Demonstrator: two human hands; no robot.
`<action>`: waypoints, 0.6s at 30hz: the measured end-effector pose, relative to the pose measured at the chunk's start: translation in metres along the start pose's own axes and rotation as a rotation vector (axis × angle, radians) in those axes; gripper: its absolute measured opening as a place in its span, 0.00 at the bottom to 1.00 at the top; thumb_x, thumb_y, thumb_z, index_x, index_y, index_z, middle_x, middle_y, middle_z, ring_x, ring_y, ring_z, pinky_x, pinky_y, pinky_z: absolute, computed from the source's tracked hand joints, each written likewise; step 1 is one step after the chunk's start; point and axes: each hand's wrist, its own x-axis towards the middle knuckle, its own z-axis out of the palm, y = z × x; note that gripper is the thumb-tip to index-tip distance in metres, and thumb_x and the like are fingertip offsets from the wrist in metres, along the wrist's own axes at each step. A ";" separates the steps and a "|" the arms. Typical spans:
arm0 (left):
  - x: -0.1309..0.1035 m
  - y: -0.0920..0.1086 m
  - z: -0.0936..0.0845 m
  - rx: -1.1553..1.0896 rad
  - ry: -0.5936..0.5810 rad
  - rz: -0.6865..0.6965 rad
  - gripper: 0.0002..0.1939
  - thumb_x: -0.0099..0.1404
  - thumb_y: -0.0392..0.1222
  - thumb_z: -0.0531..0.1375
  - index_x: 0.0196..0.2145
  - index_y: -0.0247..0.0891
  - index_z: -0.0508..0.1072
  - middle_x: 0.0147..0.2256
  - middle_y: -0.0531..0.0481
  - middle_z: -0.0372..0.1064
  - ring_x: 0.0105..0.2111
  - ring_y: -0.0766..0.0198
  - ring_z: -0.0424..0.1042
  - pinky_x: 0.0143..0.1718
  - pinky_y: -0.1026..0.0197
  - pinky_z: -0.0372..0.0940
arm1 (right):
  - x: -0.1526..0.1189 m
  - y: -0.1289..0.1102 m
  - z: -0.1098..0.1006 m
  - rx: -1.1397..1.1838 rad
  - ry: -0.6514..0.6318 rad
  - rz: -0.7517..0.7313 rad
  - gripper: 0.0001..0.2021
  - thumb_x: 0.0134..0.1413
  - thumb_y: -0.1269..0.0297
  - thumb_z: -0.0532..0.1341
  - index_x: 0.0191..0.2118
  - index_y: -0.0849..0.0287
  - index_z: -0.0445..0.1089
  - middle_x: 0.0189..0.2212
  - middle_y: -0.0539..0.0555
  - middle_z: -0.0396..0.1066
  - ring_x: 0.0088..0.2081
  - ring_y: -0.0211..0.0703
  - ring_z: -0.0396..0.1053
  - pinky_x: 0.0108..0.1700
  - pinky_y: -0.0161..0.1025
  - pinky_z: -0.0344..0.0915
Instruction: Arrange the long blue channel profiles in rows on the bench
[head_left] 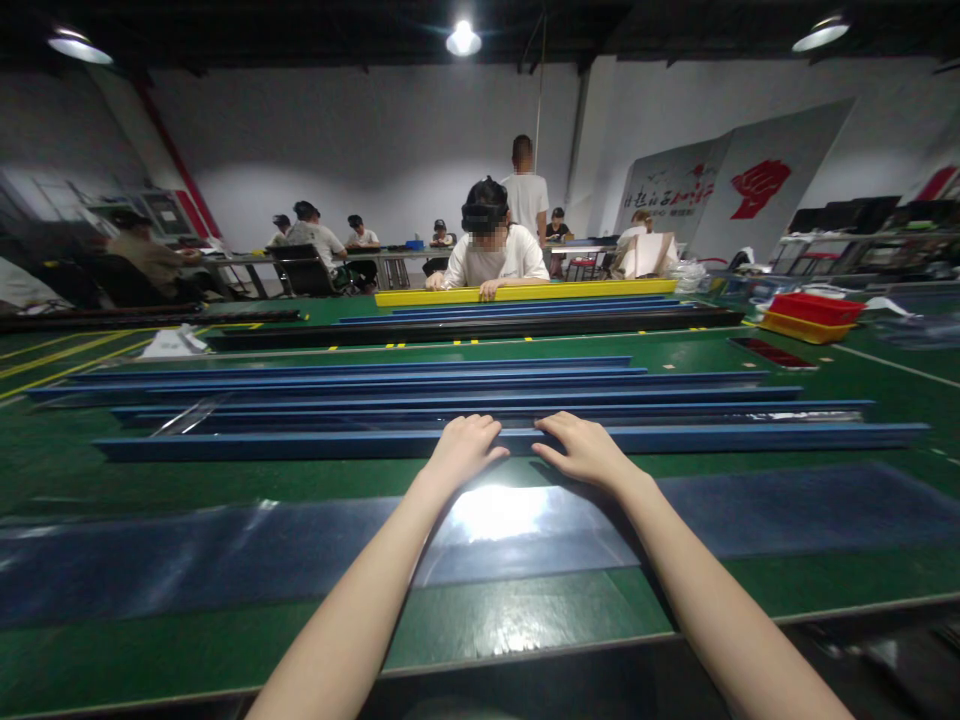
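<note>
right: red bin (819, 312) stacked in yellow bin (796, 328), dark flat device (774, 353) near; across: co-worker (499, 255) in white shirt, behind yellow bar (525, 294); back left: black chair (306, 270); back right: panel (806, 150) with red fist (759, 188); overhead: lit lamp (463, 42)

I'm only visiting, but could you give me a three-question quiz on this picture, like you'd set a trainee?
1. Which item are the wearer's left hand and right hand at?
A) a red tray
B) the nearest blue rail
C) a white lamp

2. True or false: the clear flat strip lies nearer to the wearer than that blue rail does.

3. Fill in the blank: the person opposite has their hands at a long bar coloured ____.

Key: 1. B; 2. True; 3. yellow.
</note>
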 end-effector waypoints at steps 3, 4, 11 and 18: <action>0.000 -0.001 -0.001 -0.011 -0.003 0.000 0.11 0.60 0.49 0.57 0.34 0.38 0.67 0.36 0.49 0.69 0.39 0.60 0.68 0.37 0.60 0.59 | 0.000 0.000 0.000 -0.001 0.003 0.004 0.16 0.57 0.56 0.51 0.45 0.59 0.67 0.44 0.58 0.69 0.46 0.44 0.65 0.45 0.38 0.59; 0.000 -0.001 -0.001 -0.017 -0.003 -0.001 0.11 0.60 0.49 0.57 0.34 0.38 0.67 0.36 0.49 0.69 0.39 0.60 0.68 0.37 0.60 0.59 | 0.000 0.000 -0.001 -0.001 0.004 0.005 0.16 0.56 0.56 0.51 0.45 0.59 0.67 0.44 0.58 0.69 0.46 0.44 0.65 0.45 0.37 0.59; 0.000 0.000 -0.004 -0.033 0.007 -0.001 0.10 0.60 0.48 0.57 0.34 0.38 0.67 0.38 0.50 0.68 0.39 0.61 0.68 0.36 0.61 0.60 | 0.000 0.001 -0.001 -0.009 -0.001 0.008 0.15 0.57 0.57 0.51 0.44 0.59 0.67 0.43 0.58 0.69 0.46 0.44 0.64 0.45 0.37 0.59; 0.001 0.001 -0.005 -0.020 -0.002 -0.004 0.11 0.60 0.48 0.57 0.34 0.38 0.68 0.37 0.50 0.70 0.39 0.60 0.69 0.36 0.61 0.60 | 0.000 0.001 0.000 -0.015 -0.003 0.004 0.16 0.57 0.56 0.51 0.44 0.59 0.67 0.44 0.58 0.68 0.46 0.44 0.64 0.45 0.38 0.59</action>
